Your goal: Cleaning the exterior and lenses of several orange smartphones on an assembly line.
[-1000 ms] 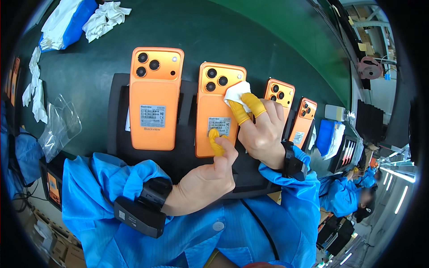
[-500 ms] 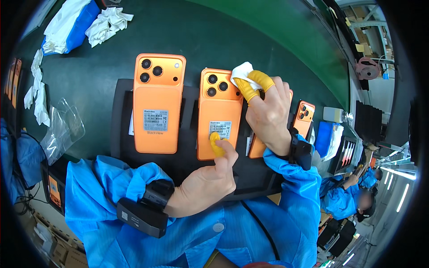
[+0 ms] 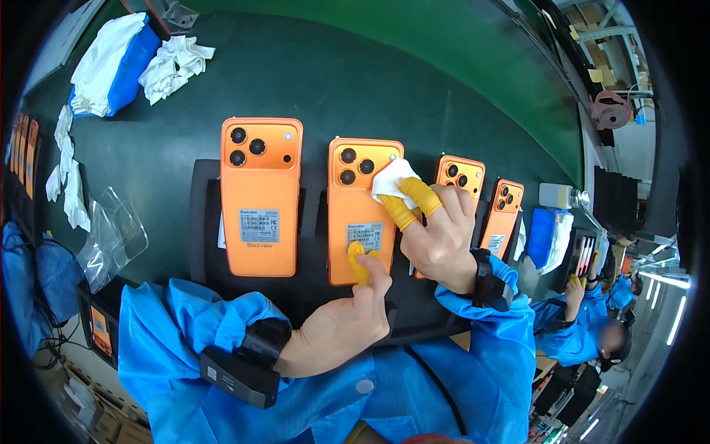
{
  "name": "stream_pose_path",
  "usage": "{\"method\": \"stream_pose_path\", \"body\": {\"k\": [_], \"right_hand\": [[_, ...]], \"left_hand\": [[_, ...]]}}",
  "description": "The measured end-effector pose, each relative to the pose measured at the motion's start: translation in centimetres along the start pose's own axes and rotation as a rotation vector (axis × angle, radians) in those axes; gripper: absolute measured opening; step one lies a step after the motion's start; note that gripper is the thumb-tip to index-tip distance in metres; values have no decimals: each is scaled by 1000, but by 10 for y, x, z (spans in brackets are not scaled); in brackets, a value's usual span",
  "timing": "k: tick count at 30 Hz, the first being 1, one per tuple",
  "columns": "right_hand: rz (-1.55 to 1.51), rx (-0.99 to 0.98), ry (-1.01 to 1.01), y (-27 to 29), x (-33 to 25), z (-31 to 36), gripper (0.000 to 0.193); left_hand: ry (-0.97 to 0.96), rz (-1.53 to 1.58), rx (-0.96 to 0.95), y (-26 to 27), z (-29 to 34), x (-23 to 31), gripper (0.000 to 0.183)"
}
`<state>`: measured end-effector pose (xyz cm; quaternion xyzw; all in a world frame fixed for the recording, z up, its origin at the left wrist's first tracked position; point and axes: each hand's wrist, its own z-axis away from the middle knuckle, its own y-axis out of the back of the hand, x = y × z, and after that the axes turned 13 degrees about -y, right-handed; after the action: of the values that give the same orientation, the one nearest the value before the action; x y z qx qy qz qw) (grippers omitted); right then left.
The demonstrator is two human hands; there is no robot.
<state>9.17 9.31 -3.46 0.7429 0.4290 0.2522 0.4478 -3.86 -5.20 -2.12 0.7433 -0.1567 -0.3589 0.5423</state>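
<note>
Several orange phones lie backs up on a black tray (image 3: 201, 214). On the middle phone (image 3: 347, 211), my left hand (image 3: 336, 325) presses yellow-covered fingertips against the lower edge of its label, holding it down, with the other fingers curled. My right hand (image 3: 444, 237) pinches a folded white cloth (image 3: 392, 177) between yellow-covered fingers. That cloth touches the phone's upper right back, just below and beside the camera lenses. Another phone (image 3: 260, 192) lies to the left. To the right, one phone (image 3: 461, 170) is partly hidden by my right hand, and a smaller-looking one (image 3: 506, 211) lies beyond.
A blue box (image 3: 133, 70) of white cloths and a crumpled cloth (image 3: 174, 66) stand far left. Cloth strips (image 3: 68, 170) and a clear plastic bag (image 3: 111, 240) lie nearer. At right are a bottle (image 3: 562, 196), another blue box (image 3: 542, 233) and a co-worker (image 3: 577, 329).
My right hand has brought the cloth from the phone's top right corner down its back. My left fingertips stay at the label. The whole view has shifted, putting the phones lower in the picture.
</note>
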Motion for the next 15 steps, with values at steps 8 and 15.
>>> {"method": "stream_pose_path", "body": {"k": [8,15], "right_hand": [[-57,48,10,-11,13,-30,29],[5,36,34,-5,13,-28,31]], "left_hand": [[-36,-32,-31,0,3,5,21],[34,-28,-6,1,2,9,21]]}}
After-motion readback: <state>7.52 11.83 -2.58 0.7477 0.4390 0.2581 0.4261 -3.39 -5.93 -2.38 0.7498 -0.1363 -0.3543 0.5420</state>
